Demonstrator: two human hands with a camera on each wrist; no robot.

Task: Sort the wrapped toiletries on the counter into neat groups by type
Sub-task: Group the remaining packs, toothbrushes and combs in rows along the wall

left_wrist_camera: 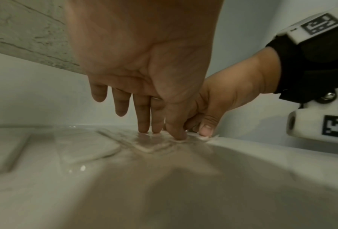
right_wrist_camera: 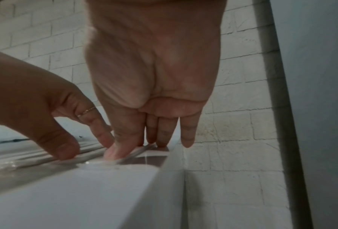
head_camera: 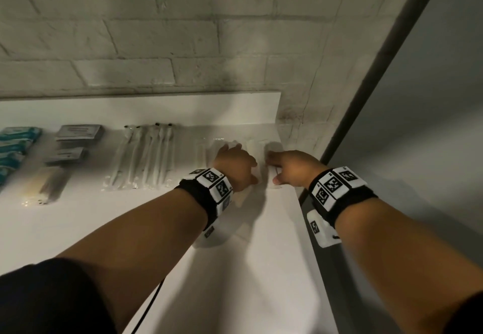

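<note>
Both hands work the far right end of the white worktop (head_camera: 146, 229), on a row of clear flat packets (head_camera: 252, 146) that lie side by side with their long axes running from the front edge toward the brick wall (head_camera: 183, 46). The left hand (head_camera: 236, 165) has straight fingers (left_wrist_camera: 144, 117) pressing down on one packet; it grips nothing. The right hand (head_camera: 292, 167) sits at the last packet, beside the worktop's end, thumb and fingertips (right_wrist_camera: 162, 136) planted flat on the film, also gripping nothing. The hands are just beside each other, the right nearer the edge, so squaring the row probably falls to it.

The packets are thin, glossy, crinkled film, nearly the worktop's colour and hard to count. Leftward lie wrapped white brushes (head_camera: 143, 161) in parallel, then grey boxes (head_camera: 75, 141), a pale packet (head_camera: 45, 186) and teal packs (head_camera: 15, 145), each set apart.
</note>
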